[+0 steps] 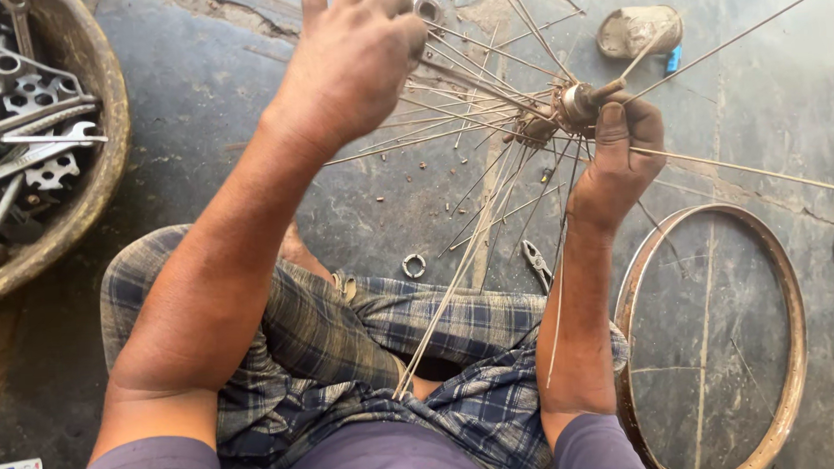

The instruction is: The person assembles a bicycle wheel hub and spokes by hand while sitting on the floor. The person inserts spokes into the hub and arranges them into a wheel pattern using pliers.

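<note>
The fingers of the right hand (620,151) are curled tight around the wheel hub (575,104), where many thin spokes (468,120) fan out. The left hand (353,64) sits just left of them, fingers bent around a few spokes. Below lie pliers (537,262). A bare wheel rim (797,340) rests nearby; a bowl of wrenches (105,173) is far left.

dark floor (224,102) bears rusty rim (786,275), tool bowl (103,136) (wrenches inside), pliers (536,262).
</note>
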